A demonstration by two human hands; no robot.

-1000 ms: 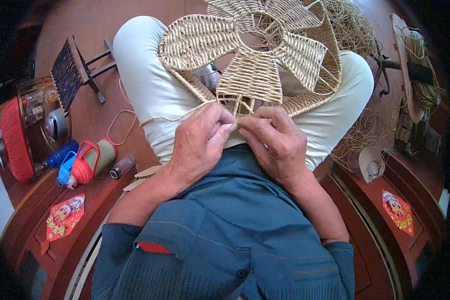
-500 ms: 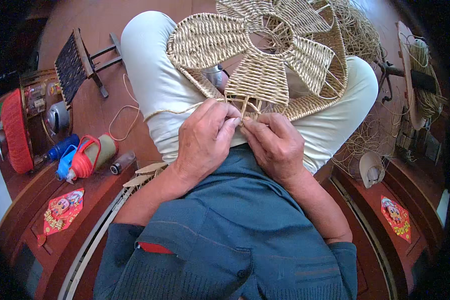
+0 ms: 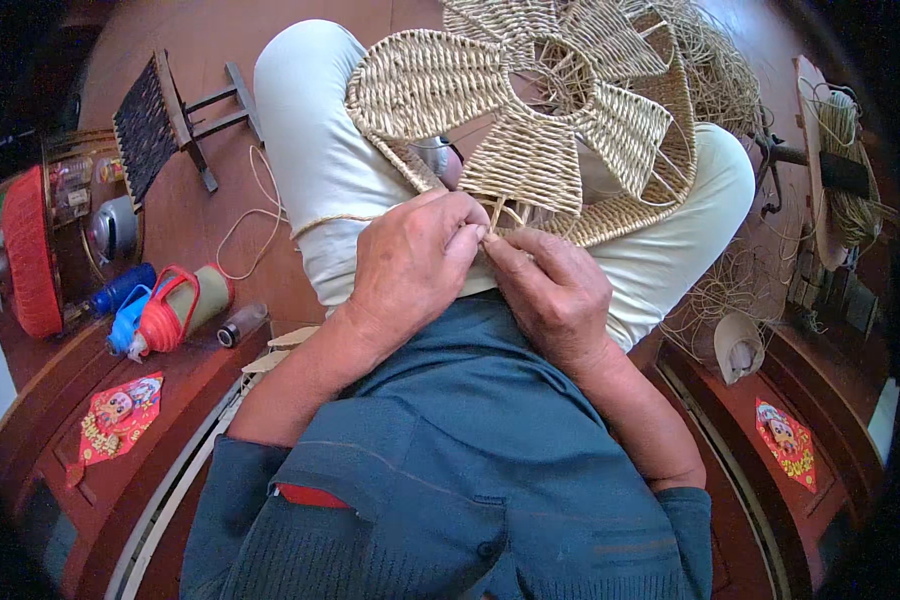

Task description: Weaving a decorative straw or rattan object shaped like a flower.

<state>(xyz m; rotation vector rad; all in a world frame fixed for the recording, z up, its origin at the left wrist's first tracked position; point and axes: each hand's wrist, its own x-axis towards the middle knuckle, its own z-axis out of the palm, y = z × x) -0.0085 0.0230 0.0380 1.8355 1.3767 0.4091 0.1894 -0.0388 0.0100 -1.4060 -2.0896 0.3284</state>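
My left fingers and right fingers pinch fibre strands at the near edge of a ropy, petalled weave with open gaps.

I looked from head height, through one wide fisheye, steeply down, shirt nearest, left hand and right hand near mid-frame

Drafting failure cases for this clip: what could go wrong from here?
1. The weave sits across the legs with no clamp visible; a tug might shift it.
2. The cord crossing the left leg could snag if pulled.
3. The fingers partly hide the strands, so a slip might be hard to see.
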